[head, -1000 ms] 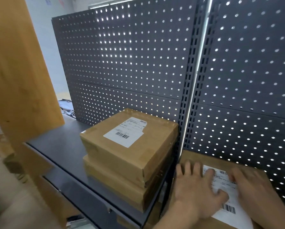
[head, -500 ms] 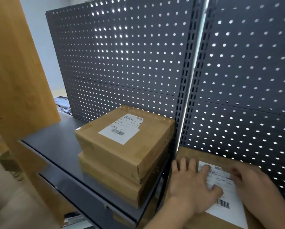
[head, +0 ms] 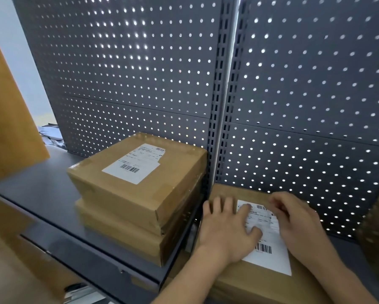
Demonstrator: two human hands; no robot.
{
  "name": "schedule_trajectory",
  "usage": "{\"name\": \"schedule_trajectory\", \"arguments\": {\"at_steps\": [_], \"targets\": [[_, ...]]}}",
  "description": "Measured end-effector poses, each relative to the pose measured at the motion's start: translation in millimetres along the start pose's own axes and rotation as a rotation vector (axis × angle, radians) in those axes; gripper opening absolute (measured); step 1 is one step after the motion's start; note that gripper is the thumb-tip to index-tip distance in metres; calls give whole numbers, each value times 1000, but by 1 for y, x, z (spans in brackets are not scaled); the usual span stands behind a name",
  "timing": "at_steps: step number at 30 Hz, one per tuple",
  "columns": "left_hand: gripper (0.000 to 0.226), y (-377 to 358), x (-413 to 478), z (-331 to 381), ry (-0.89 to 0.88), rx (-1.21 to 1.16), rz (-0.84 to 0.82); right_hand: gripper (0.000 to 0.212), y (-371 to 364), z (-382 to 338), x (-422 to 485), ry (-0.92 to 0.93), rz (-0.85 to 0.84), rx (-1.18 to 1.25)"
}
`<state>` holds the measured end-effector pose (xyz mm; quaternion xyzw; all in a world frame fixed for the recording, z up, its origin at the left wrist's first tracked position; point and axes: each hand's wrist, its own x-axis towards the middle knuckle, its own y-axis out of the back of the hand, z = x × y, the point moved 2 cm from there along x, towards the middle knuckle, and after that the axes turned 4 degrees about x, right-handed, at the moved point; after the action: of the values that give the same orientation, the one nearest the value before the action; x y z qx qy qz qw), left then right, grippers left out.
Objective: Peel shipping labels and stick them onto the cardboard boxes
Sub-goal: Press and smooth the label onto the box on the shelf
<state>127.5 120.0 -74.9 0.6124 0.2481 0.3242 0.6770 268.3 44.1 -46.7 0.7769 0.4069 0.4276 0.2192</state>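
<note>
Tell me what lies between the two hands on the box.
In the head view, a white shipping label on the cardboard box fills the stretch between the left hand and the right hand; both rest on it.

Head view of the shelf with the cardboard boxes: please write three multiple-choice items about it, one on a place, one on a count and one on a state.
1. Where does the brown cardboard box under both hands lie?
A) on top of the stack
B) left of the stack
C) right of the stack, lower

2. How many brown cardboard boxes form the stack on the dark grey metal shelf?
A) one
B) two
C) four

3. How does the left hand lie on the white barcode shipping label?
A) flat, fingers straight
B) as a fist
C) pinching a lifted corner

Answers:
1 C: the box sits beside the stack's right side, below its top.
2 B: one box rests on another.
3 A: its straight fingers press on the label.
</note>
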Motion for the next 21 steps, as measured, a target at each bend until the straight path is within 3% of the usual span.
{"name": "schedule_trajectory", "arguments": {"at_steps": [13, 21], "targets": [[60, 1, 0, 0, -8, -4, 0, 39, 3, -14, -4, 234, 42, 73], [60, 2, -2, -1, -12, -16, 3, 24, 3, -12, -5, 307, 52, 173]]}}
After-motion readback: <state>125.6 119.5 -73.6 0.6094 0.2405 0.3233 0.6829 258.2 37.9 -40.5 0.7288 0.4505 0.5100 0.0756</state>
